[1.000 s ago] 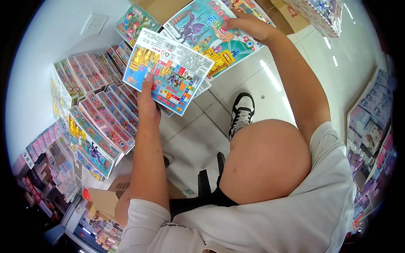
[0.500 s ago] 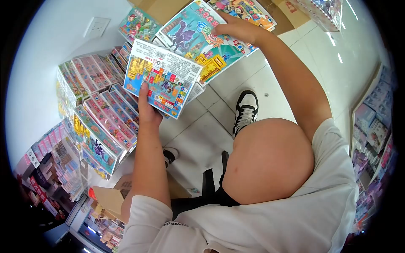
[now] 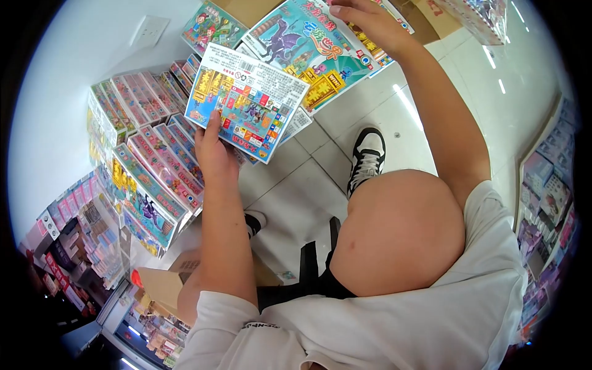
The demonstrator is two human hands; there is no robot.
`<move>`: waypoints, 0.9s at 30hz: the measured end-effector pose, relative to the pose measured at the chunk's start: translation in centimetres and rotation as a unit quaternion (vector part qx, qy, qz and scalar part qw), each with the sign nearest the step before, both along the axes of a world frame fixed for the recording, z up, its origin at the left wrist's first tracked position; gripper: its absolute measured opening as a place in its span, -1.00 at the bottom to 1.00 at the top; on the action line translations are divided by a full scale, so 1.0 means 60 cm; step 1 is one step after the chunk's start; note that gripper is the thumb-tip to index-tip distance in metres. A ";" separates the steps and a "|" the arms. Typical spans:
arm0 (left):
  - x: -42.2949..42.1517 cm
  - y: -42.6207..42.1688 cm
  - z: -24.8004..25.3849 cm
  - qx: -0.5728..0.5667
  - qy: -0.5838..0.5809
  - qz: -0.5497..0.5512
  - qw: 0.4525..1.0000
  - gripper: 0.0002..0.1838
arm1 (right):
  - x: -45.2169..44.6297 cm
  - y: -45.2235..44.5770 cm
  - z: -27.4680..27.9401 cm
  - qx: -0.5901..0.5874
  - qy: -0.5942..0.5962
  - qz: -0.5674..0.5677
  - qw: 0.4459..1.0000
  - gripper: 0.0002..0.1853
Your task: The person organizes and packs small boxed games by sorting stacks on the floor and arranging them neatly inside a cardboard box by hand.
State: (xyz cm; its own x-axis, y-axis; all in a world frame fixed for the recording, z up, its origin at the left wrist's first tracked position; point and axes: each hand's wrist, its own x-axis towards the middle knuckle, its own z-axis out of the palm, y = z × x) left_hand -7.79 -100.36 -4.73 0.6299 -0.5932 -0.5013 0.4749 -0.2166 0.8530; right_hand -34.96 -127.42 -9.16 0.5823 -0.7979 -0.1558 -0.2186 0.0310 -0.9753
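Left hand (image 3: 216, 154): closed on the lower left edge of a white box (image 3: 253, 105), thumb on top, the other fingers hidden underneath.
White box: tilted, printed back facing up, overlapping the near corner of the dragon box (image 3: 308, 55) from where I stood; I could not tell if the two touched.
Under it: a pale box (image 3: 299, 125) poked out on the right.
Right hand (image 3: 373, 24): at the dragon box's upper right edge, a digit laid over it; part of the hand was out of view, so I could not tell whether it gripped.
Dragon box: teal, front up, beyond the white box.
Behind that: a yellow box (image 3: 365, 42), partly covered by the right hand.
Far left: a green box (image 3: 209, 29), just beside the dragon box.
Display: rows of boxes (image 3: 163, 163) left of the left hand, below a wall socket (image 3: 150, 31).
Floor (image 3: 283, 179): pale tiles, with a black-and-white shoe (image 3: 368, 154) near the bare knee (image 3: 401, 228).
Right side: a stocked shelf (image 3: 546, 191), well apart.
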 end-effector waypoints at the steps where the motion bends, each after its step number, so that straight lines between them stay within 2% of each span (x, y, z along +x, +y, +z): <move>1: -0.002 0.002 0.001 -0.003 -0.006 0.018 1.000 -0.50 | 0.000 -0.001 0.004 0.004 -0.011 -0.002 1.000 -0.40; 3: -0.023 -0.001 0.022 -0.014 -0.025 0.044 0.999 -0.52 | 0.001 -0.003 0.004 0.006 -0.042 -0.028 0.999 -0.50; 5: -0.036 0.000 0.055 -0.040 -0.023 0.025 0.999 -0.53 | 0.005 0.001 0.004 0.002 -0.083 -0.077 0.994 -0.59; 8: -0.053 0.005 0.114 -0.056 -0.087 -0.011 0.995 -0.49 | 0.006 0.005 0.029 -0.068 -0.036 -0.104 0.992 -0.66; 11: -0.077 0.003 0.182 -0.095 -0.218 -0.050 0.970 -0.45 | -0.008 0.003 0.058 -0.005 -0.052 -0.057 0.997 -0.63; 12: -0.088 0.002 0.203 -0.110 -0.266 -0.051 0.956 -0.46 | -0.017 -0.007 0.081 0.094 -0.067 0.063 0.991 -0.62; 13: -0.093 0.008 0.217 -0.125 -0.315 -0.052 0.940 -0.47 | -0.027 -0.021 0.112 0.191 -0.080 0.183 0.961 -0.60; 14: -0.093 0.020 0.222 -0.083 -0.404 -0.061 0.909 -0.51 | -0.024 -0.019 0.120 0.255 -0.124 0.262 0.922 -0.54; 15: -0.075 0.029 0.215 -0.078 -0.482 -0.112 0.866 -0.54 | -0.021 -0.017 0.128 0.320 -0.155 0.339 0.871 -0.47; 16: -0.064 0.026 0.198 -0.139 -0.544 -0.152 0.813 -0.56 | -0.009 -0.001 0.125 0.354 -0.218 0.375 0.828 -0.31; 17: -0.054 0.022 0.181 -0.204 -0.597 -0.189 0.752 -0.57 | 0.001 0.018 0.126 0.361 -0.226 0.366 0.827 -0.22; 18: -0.052 0.031 0.163 -0.158 -0.640 -0.220 0.719 -0.54 | 0.013 0.038 0.131 0.368 -0.234 0.357 0.826 -0.14; 19: -0.050 0.041 0.140 -0.116 -0.653 -0.250 0.705 -0.51 | 0.028 0.072 0.146 0.347 -0.188 0.303 0.868 -0.14; 20: -0.057 0.048 0.106 -0.081 -0.638 -0.246 0.725 -0.52 | 0.044 0.102 0.152 0.281 -0.128 0.244 0.919 -0.18; 21: -0.061 0.057 0.086 -0.024 -0.648 -0.283 0.707 -0.56 | 0.060 0.132 0.158 0.219 -0.056 0.184 0.957 -0.21; 22: -0.066 0.064 0.069 0.031 -0.656 -0.321 0.682 -0.52 | 0.068 0.144 0.144 0.138 0.034 0.198 0.970 -0.26; 24: -0.081 0.088 0.055 0.078 -0.585 -0.337 0.733 -0.36 | 0.088 0.177 0.106 0.054 0.079 0.191 0.977 -0.31; 27: -0.068 0.106 0.047 0.054 -0.532 -0.316 0.784 -0.28 | 0.110 0.215 0.081 0.019 0.028 0.156 0.987 -0.33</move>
State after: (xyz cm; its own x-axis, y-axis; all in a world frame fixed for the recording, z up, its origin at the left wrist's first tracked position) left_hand -11.85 -94.00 -1.90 0.3226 -0.9457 0.0398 -0.7238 -0.2194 0.6542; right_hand -28.37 -114.52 -4.30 0.7890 -0.5735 -0.2205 -0.2766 -0.0110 -0.9609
